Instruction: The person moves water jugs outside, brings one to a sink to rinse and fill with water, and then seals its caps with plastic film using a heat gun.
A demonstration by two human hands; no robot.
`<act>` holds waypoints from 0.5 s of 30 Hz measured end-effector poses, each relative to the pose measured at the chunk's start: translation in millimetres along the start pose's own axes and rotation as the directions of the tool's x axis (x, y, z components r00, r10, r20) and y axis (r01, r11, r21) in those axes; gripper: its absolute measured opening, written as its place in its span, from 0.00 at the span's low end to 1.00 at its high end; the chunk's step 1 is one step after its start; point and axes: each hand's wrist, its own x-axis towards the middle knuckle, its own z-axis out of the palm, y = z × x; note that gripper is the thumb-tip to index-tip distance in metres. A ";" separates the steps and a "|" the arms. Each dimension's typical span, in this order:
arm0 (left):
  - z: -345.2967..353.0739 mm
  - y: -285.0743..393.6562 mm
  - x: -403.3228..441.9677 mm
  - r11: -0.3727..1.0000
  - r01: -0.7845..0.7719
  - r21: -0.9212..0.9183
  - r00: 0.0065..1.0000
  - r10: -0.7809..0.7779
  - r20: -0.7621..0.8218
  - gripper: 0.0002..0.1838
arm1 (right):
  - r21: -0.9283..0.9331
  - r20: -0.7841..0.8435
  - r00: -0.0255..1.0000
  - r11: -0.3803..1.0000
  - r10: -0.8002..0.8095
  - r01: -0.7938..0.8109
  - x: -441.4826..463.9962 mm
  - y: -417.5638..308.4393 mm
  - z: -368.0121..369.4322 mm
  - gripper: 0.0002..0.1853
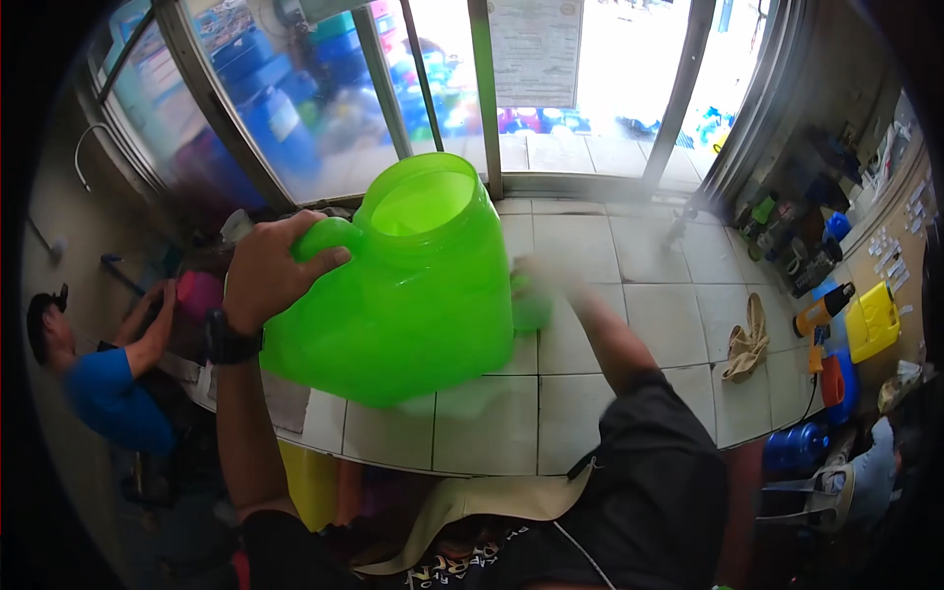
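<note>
Over white tiles [669, 324] — green jug [393, 315], left hand [273, 264] closed round its handle [329, 234]; right hand [547, 279] blurred, grip unclear.

Looks forward and down from the head in 1 wide view, close above the left hand [280, 264] and right hand [543, 280]. Takes in the tiled tabletop [669, 329] beneath and reaches out to the framed glass panes [261, 118] beyond.

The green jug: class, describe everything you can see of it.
The jug is bright green, glossy, slightly see-through, apparently plastic, with a wide, round, uncapped mouth facing up and a rounded handle beside it. The left hand grips the handle. The jug is on or just over the tiled counter; the right hand is blurred nearby, contact unclear.
</note>
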 end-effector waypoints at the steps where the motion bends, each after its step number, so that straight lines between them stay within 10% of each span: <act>1: 0.6 1.9 0.4 1.000 0.010 -0.006 1.000 -0.010 -0.012 0.22 | -0.011 -0.050 0.995 0.996 0.089 -0.090 -29.3 -13.6 -4.4 0.15; 3: 2.1 10.1 2.5 0.997 -0.064 -0.037 0.997 0.065 0.039 0.21 | 0.355 -0.242 0.873 0.876 0.423 -0.327 -78.8 -19.4 3.2 0.12; 6: 5.9 36.9 11.0 0.978 -0.188 -0.094 0.979 0.195 0.065 0.22 | 0.429 -0.553 0.602 0.816 0.576 -0.386 -138.0 -44.4 -64.9 0.10; 10: 22.7 75.0 27.0 0.956 -0.274 -0.107 0.956 0.282 0.076 0.22 | 0.426 -0.793 0.425 0.896 0.436 -0.125 -194.9 -147.3 -211.6 0.24; 15: 42.9 99.6 47.3 0.848 -0.509 -0.145 0.854 0.519 0.037 0.27 | -0.275 -0.633 0.756 0.961 -0.166 -0.019 -202.0 -251.4 -273.7 0.27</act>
